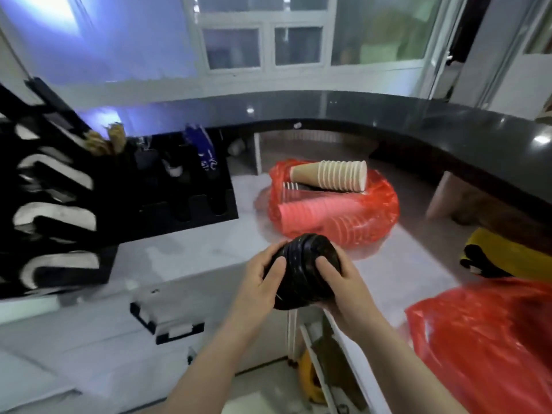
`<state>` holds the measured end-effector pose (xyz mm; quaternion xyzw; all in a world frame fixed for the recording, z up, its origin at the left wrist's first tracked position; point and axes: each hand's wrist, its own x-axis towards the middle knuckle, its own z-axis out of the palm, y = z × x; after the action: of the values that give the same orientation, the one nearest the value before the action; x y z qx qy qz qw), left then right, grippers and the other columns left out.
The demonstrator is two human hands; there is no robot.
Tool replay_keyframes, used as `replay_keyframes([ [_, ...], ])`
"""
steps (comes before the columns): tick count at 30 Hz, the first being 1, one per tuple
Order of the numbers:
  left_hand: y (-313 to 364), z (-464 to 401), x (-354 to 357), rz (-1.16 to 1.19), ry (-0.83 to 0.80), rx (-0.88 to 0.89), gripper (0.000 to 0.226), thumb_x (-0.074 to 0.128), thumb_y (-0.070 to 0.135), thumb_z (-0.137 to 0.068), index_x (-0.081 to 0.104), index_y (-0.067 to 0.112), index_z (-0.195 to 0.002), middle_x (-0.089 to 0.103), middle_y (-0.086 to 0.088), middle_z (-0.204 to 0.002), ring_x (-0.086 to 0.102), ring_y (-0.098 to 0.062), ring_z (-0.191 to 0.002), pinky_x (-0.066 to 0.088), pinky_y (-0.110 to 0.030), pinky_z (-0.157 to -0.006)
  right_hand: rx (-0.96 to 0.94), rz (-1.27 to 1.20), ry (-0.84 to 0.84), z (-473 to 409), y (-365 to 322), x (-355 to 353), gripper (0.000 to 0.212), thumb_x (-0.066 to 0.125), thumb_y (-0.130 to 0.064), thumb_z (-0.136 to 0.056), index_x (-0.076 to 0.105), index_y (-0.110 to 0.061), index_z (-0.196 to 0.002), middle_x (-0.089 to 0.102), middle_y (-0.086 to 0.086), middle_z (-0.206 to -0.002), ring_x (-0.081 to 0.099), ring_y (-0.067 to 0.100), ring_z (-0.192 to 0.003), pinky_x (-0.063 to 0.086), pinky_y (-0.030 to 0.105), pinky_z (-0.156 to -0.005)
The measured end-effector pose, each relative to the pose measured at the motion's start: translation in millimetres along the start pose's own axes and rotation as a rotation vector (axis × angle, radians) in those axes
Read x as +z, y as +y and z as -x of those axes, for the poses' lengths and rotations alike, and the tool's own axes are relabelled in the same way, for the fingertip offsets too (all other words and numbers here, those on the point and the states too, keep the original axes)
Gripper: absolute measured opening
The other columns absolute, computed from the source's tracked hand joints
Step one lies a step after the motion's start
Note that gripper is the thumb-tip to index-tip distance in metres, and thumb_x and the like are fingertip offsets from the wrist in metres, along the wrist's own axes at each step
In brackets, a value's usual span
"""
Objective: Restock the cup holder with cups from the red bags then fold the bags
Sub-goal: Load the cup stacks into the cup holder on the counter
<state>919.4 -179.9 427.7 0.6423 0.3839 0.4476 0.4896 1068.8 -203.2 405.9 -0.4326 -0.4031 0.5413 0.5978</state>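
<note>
while both curl round it, left hand (pixel 265 273) and right hand (pixel 337 279) grip one stack of black lids (pixel 301 264) — fingers closed.

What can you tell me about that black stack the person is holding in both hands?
The black stack looks like a nested pile of dark, glossy round pieces, probably plastic lids or cups; ridged rims show as rings along its side. It is held tilted above the pale counter, just in front of the red bag of cups. The left hand grips its near-left side with fingers curled over the rims, and the right hand cradles the right side from below. Motion blur hides finer detail.
</note>
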Motion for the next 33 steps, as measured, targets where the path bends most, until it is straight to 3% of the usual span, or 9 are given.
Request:
replay_keyframes([
  [2,-4,-5,-32,-0.041,0.026,0.015,0.023,0.044,0.038,-0.090,0.054,0.043,-0.111,0.062,0.034,-0.109,0.054,0.013,-0.108,0.041,-0.007,-0.089,0.007,0.011,-0.045,-21,6,25,0.047,0.077,-0.047,-0.070,0.065,-0.037,-0.114,0.068,0.000,-0.115,0.066,0.023,-0.106,0.057,0.040,-0.077],
  [6,-23,-24,-114,-0.135,0.124,-0.032,0.044,0.040,0.048,-0.093,0.047,0.034,-0.133,0.051,0.016,-0.135,0.044,0.002,-0.126,0.034,-0.030,-0.111,0.015,0.004,-0.069,-68,23,100,0.054,0.078,-0.046,-0.064,0.063,-0.034,-0.115,0.069,-0.003,-0.112,0.067,0.019,-0.104,0.057,0.037,-0.075],
  [10,-36,-48,-203,-0.161,0.157,-0.028,0.047,0.036,0.059,-0.083,0.034,0.054,-0.130,0.044,0.029,-0.134,0.038,0.015,-0.124,0.035,-0.011,-0.100,-0.001,-0.063,-0.075,-116,47,183,0.067,0.073,-0.041,-0.063,0.054,-0.021,-0.123,0.066,0.007,-0.117,0.065,0.024,-0.107,0.056,0.039,-0.082],
  [14,-56,-72,-256,-0.106,0.220,-0.027,0.031,0.041,0.046,-0.093,0.036,0.057,-0.121,0.045,0.036,-0.124,0.040,0.017,-0.118,0.035,-0.015,-0.097,0.013,-0.084,-0.065,-149,70,229,0.055,0.069,-0.028,-0.076,0.048,-0.016,-0.125,0.060,0.014,-0.124,0.061,0.030,-0.113,0.052,0.049,-0.094],
  [17,-67,-96,-269,-0.121,0.240,-0.007,0.023,0.042,0.045,-0.096,0.043,0.054,-0.117,0.050,0.036,-0.119,0.045,0.016,-0.114,0.036,-0.013,-0.093,-0.006,-0.093,-0.043,-175,78,235,0.041,0.063,-0.012,-0.087,0.047,-0.020,-0.123,0.056,0.014,-0.126,0.058,0.032,-0.115,0.052,0.048,-0.092],
  [22,-83,-148,-266,-0.108,0.266,-0.029,0.027,0.035,0.045,-0.098,0.046,0.051,-0.121,0.052,0.026,-0.127,0.045,0.011,-0.118,0.038,-0.016,-0.098,-0.141,0.002,-0.007,-224,77,224,0.038,0.067,-0.028,-0.077,0.054,-0.033,-0.113,0.059,0.006,-0.120,0.060,0.027,-0.110,0.054,0.039,-0.085],
  [28,-101,-223,-233,-0.094,0.247,-0.077,0.031,0.034,0.035,-0.101,0.045,0.049,-0.126,0.053,0.023,-0.128,0.047,0.011,-0.117,0.036,0.000,-0.088,-0.243,0.108,0.044,-295,72,182,0.037,0.063,-0.012,-0.090,0.055,-0.036,-0.117,0.061,0.004,-0.121,0.058,0.026,-0.114,0.046,0.049,-0.100],
  [31,-109,-257,-219,-0.043,0.254,-0.095,0.032,0.034,0.035,-0.101,0.043,0.055,-0.125,0.051,0.027,-0.129,0.043,0.017,-0.119,0.036,-0.003,-0.095,-0.288,0.155,0.001,-331,63,161,0.043,0.070,-0.017,-0.081,0.054,-0.028,-0.119,0.065,-0.003,-0.115,0.062,0.015,-0.108,0.052,0.029,-0.088],
  [33,-116,-276,-211,0.004,0.279,-0.105,0.035,0.035,0.033,-0.102,0.045,0.048,-0.132,0.052,0.023,-0.132,0.044,0.012,-0.122,0.037,-0.009,-0.101,-0.304,0.204,-0.016,-352,60,152,0.041,0.064,-0.021,-0.079,0.054,-0.028,-0.118,0.066,-0.010,-0.111,0.063,0.008,-0.104,0.050,0.018,-0.082],
])
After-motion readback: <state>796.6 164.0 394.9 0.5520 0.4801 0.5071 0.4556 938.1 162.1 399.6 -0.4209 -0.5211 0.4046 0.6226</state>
